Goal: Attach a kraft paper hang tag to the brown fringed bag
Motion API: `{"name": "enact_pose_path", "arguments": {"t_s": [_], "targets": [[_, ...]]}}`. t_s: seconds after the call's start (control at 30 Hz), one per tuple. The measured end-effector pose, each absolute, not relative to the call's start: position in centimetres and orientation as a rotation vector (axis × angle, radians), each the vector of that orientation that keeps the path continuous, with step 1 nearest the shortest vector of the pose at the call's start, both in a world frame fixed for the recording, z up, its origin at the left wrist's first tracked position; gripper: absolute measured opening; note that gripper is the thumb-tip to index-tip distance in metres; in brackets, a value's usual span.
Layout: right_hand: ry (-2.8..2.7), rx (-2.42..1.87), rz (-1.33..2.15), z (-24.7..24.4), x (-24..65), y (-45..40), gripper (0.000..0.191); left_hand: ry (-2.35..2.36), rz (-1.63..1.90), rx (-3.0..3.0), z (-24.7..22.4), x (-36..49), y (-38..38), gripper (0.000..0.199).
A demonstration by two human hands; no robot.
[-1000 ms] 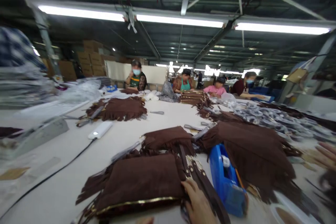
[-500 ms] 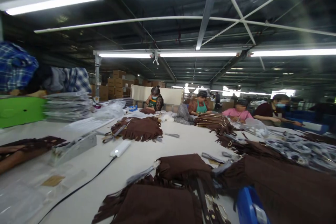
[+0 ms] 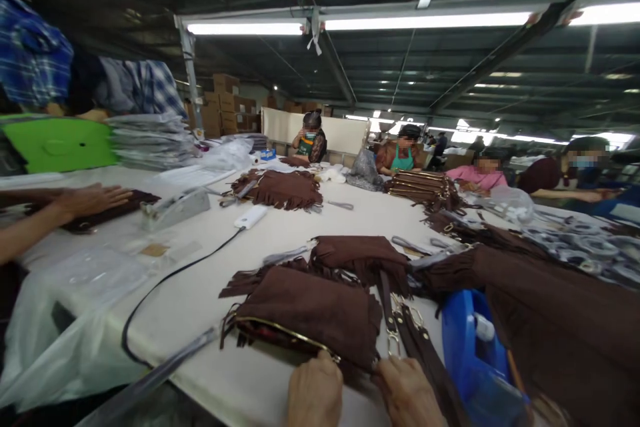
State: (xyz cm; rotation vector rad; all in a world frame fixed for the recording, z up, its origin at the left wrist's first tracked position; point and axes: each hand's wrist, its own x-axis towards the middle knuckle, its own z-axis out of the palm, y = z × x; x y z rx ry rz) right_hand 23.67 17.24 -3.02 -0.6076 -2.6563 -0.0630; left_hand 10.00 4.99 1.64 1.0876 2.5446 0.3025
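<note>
A brown fringed bag (image 3: 315, 307) lies on the white table in front of me, its gold zipper partly open along the near edge. My left hand (image 3: 316, 390) is closed at the zipper's right end, with the fingertips pinching near the small gold pull. My right hand (image 3: 407, 390) is closed at the bag's near right corner; what its fingers hold is hidden. Brown straps with gold clasps (image 3: 395, 327) lie just right of the bag. Another brown fringed piece (image 3: 355, 257) is behind it.
A blue tape dispenser (image 3: 470, 340) stands at right, beside large brown pieces (image 3: 560, 300). A white power strip (image 3: 251, 217) trails a black cable. At left, a co-worker's hands (image 3: 95, 200) rest on brown material. Several people sit across the table.
The view has tilted down. Both my hands have come into view at the near bag, and its open zipper now shows. The co-worker's hand at left shows more fully.
</note>
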Motion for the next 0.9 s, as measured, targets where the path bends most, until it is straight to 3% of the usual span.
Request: {"name": "enact_pose_path", "arguments": {"t_s": [0.37,0.57,0.7,0.9], "targets": [[-2.706,-0.818,-0.034,-4.0,23.0,16.4,0.019,2.821,0.039,0.906,3.2,-1.9,-4.9,0.038],[-2.687,-0.730,0.264,-2.0,24.0,16.3,0.025,2.720,0.534,0.825,1.3,-3.0,-7.5,0.036],[-2.538,-0.762,0.193,-3.4,23.5,15.7,0.026,2.976,0.845,1.016,0.0,-4.4,-9.0,0.034],[-2.612,-0.708,0.083,-4.7,22.0,15.5,0.029,3.018,0.856,1.185,-1.3,-5.9,-8.1,0.039]]}}
